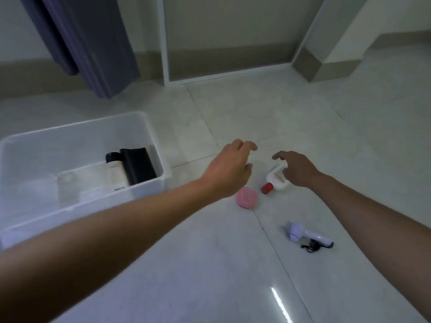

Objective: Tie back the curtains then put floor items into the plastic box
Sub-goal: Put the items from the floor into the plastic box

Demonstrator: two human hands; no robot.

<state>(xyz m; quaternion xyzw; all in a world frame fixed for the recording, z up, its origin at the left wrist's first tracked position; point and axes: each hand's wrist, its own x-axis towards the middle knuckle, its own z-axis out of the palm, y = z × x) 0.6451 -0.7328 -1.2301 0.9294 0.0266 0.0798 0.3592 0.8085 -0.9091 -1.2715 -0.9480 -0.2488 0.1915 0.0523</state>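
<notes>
The floor-clearing step is judged underway. The white bottle (276,179) lies right of the plastic box (149,127); the right hand (297,170) and left hand (229,173) are spread, empty. Gripping it is needed next.

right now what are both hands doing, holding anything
Left hand: open, holding nothing, above the pink disc.
Right hand: open, holding nothing, over the white bottle.

2 bare forearms, sleeveless, ringless hands
</notes>
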